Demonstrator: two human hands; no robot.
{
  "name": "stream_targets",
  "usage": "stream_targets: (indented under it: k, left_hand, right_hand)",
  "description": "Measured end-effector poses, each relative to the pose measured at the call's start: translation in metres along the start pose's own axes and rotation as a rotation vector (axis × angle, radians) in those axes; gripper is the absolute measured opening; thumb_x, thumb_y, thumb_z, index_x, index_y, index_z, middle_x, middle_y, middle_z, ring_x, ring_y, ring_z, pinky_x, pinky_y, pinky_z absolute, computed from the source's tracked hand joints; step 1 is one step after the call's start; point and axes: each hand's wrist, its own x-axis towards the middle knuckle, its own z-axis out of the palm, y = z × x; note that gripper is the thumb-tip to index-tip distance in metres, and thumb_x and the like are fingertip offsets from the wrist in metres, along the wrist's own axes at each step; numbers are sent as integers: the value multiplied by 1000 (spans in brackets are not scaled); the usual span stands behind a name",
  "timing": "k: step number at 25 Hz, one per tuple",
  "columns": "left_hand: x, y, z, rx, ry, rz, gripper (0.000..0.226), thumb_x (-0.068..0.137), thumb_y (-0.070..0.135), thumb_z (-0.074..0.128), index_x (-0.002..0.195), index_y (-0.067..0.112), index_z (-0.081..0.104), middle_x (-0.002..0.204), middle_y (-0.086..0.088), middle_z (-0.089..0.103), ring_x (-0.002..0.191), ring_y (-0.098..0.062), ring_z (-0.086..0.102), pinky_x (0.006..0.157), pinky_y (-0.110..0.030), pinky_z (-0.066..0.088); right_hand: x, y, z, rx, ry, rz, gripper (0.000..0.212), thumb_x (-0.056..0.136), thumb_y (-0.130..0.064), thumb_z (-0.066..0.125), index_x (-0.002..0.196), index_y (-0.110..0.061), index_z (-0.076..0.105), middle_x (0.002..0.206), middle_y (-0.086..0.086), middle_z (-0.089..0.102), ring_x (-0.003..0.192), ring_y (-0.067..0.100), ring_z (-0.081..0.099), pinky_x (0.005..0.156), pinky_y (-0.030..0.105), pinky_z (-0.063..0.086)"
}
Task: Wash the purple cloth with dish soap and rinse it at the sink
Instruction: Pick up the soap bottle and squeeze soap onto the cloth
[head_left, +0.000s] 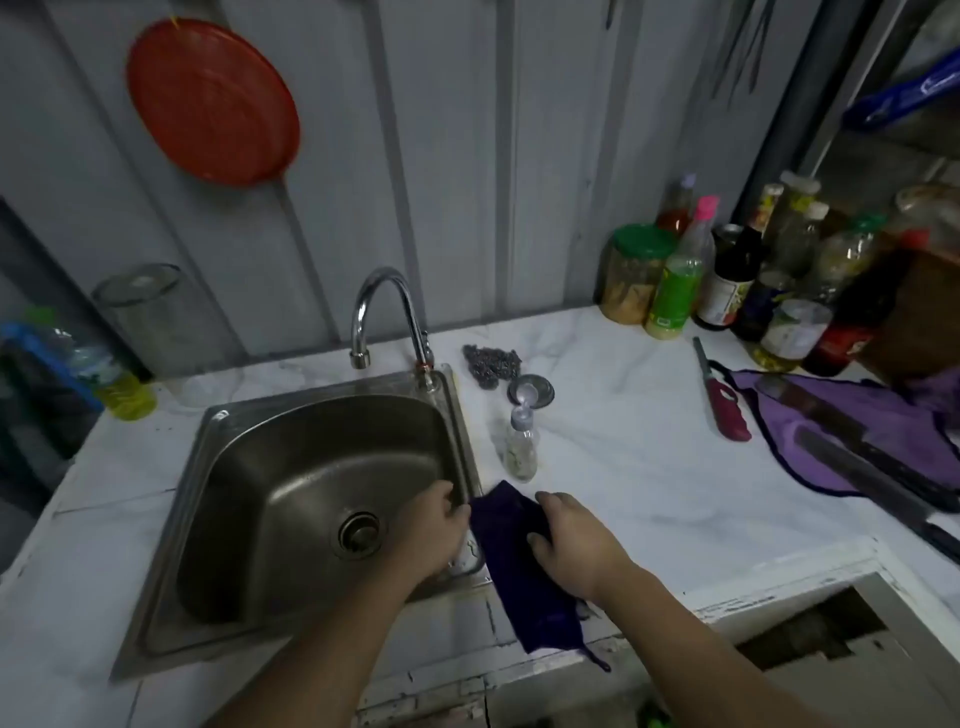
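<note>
Here, both hands are holding the purple cloth, which is lying dark and bunched on the desk just right of the sink, with its lower end hanging over the front edge. The left hand is gripping the cloth's left side at the sink's rim, fingers curled, though exactly how they lie is hidden behind the knuckles. The right hand is pinching the cloth's right edge, thumb and fingers curled around a fold.

The soap bottle is standing just behind the cloth with its flip cap open, near a small metal lid and a scrubber. No water is running from the tap, as far as can be seen. A second, lighter purple cloth is lying well apart to the right, under a knife and beside a red lighter.

By my reading, the step in hand is gathering the cloth for soaping or scrubbing. Doing it well probably means lifting the whole cloth over the basin first, so the hanging end is not dripping down the desk front, then spreading it flat enough for soap to reach the middle. Rubbing fold against fold between both hands should be working the lather through. The open bottle is standing close, so the right hand's elbow room is tight; knocking it over looks like the main risk.
</note>
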Motion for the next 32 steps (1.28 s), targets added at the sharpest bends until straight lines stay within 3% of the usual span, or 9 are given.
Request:
stream_targets:
  k: [3,6,11,17,20,24,27,30,32]
  left_hand:
    - [1,-1,28,-32,-14,-71,27,96,29,63,117,11,66,110,-7,72,96,-21,67,79,-32,51]
    - [-1,-4,49,-68,-49,-166,17,92,30,68,78,23,62,76,4,67,66,-8,61,54,-26,44]
    - [6,-2,62,-171,-16,-248,23,84,23,76,66,22,62,66,3,67,58,-8,63,40,-15,40]
    - [2,9,62,-372,-36,-256,7,91,27,57,88,31,62,85,1,71,73,-14,68,62,-27,52]
    - [-9,12,47,-590,66,-261,8,86,34,59,93,33,62,89,-1,75,79,-18,72,70,-34,59]
    - [-12,0,22,-1003,139,-341,21,87,29,74,104,17,74,92,-7,83,86,-25,79,76,-42,62]
    - [-12,-13,3,-1384,-51,-387,35,93,35,70,117,10,77,121,-18,76,111,-35,72,92,-47,56]
    - [-10,-25,-11,-1477,-211,-346,46,94,44,67,128,13,71,135,-20,68,125,-38,63,104,-53,50]
    - [1,-32,-22,-1460,-137,-300,52,86,34,75,131,9,68,131,-26,68,120,-44,65,99,-55,54]
  right_hand:
    - [5,14,13,-7,22,32,29,95,-27,57,119,-11,56,123,11,61,108,26,58,90,31,47]
    - [9,21,23,-31,-3,96,34,93,-31,62,120,-11,56,120,12,62,109,29,58,91,35,49]
    - [20,25,29,14,-35,201,35,91,-31,68,116,-12,54,116,10,59,101,27,63,81,31,50]
    - [27,21,24,203,-118,211,5,89,-22,61,87,-19,58,81,-3,66,70,11,60,57,21,45]
    - [27,9,15,403,-77,160,9,89,-16,60,81,-18,57,73,-3,65,59,7,57,50,18,42]
    - [31,-22,6,593,-43,78,7,97,-16,59,101,-20,63,92,-1,73,81,10,68,67,19,52]
    - [44,-53,5,642,-1,-2,16,97,-13,60,108,-25,62,96,-6,72,88,7,67,72,15,50]
    - [61,-81,6,662,28,-54,21,95,-12,61,111,-26,64,92,-12,70,86,6,67,69,13,47]
    - [73,-95,7,684,40,-25,19,94,-16,63,111,-25,67,91,-9,72,85,6,68,70,15,50]
